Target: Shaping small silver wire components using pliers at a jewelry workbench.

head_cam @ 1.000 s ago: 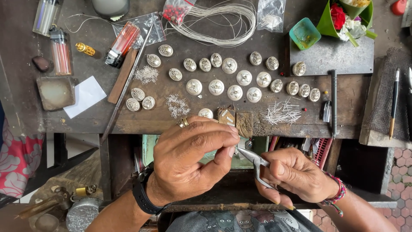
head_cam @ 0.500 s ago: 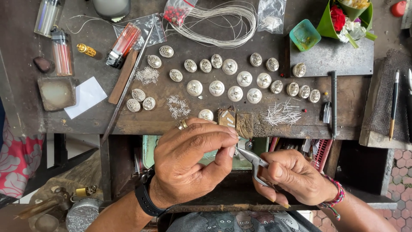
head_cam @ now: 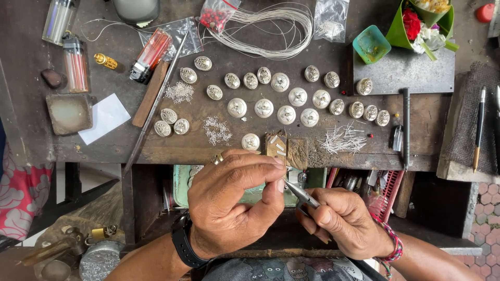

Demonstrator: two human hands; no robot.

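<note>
- Cluttered wooden desk (head_cam: 156,151) carries silver domed buttons (head_cam: 264,107).
- Right hand (head_cam: 346,221) grips pliers (head_cam: 302,194), long axis pointing up-left.
- Left hand (head_cam: 234,203) pinches closed at their tip.

Soft, even daylight fills the sharp frame, with faint glare on the silver domes (head_cam: 264,107) near twelve o'clock, deep shadow under the workbench (head_cam: 250,151) edge toward seven, and slight wide-angle bending at the corners.
</note>
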